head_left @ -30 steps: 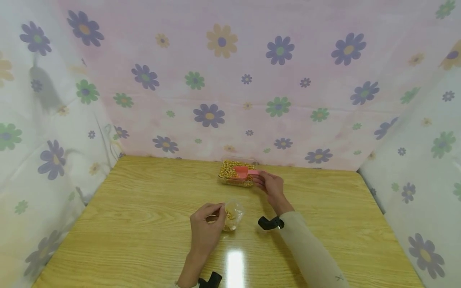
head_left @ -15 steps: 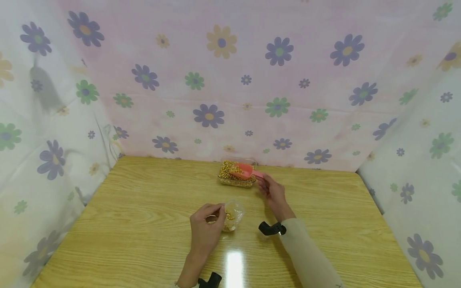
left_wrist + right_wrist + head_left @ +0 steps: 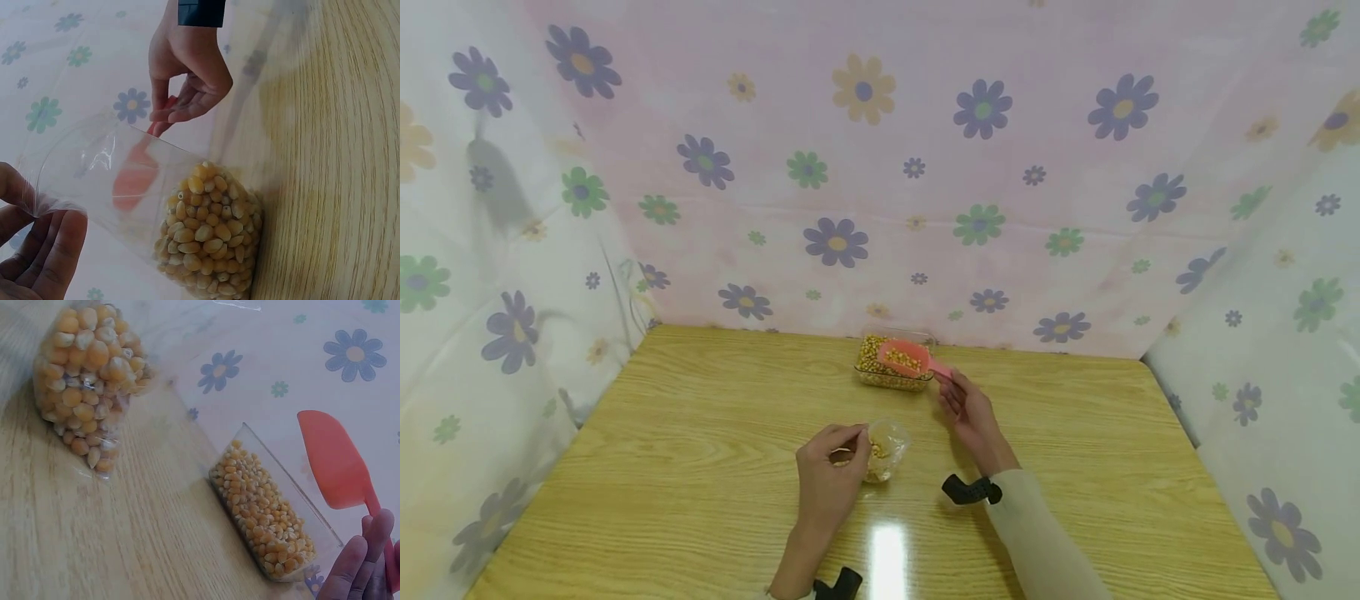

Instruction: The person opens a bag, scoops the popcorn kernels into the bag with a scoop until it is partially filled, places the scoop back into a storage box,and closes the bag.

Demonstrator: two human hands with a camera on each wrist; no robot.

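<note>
My right hand (image 3: 973, 417) grips the handle of a red plastic scoop (image 3: 895, 353), whose bowl carries corn kernels. The scoop hangs over a clear rectangular container (image 3: 891, 382) filled with yellow corn kernels; in the right wrist view the scoop (image 3: 334, 462) is apart from the container (image 3: 259, 515). With thumb and fingers, my left hand (image 3: 831, 467) pinches the rim of a clear plastic bag (image 3: 891, 437). In the left wrist view the bag's bottom, packed with corn kernels (image 3: 206, 237), rests on the table while its upper part is held up and open.
The wood-grain table (image 3: 700, 417) reaches back to a pink flowered cloth (image 3: 925, 183), with white flowered cloth on both sides. The container stands near the table's back edge, the bag nearer to me. A black wrist strap mount (image 3: 970, 490) sits on my right wrist.
My right hand has lifted the scoop out of the kernels and levelled it, now loaded, drawing back slightly toward me. The left hand and the bag have stayed in place.
</note>
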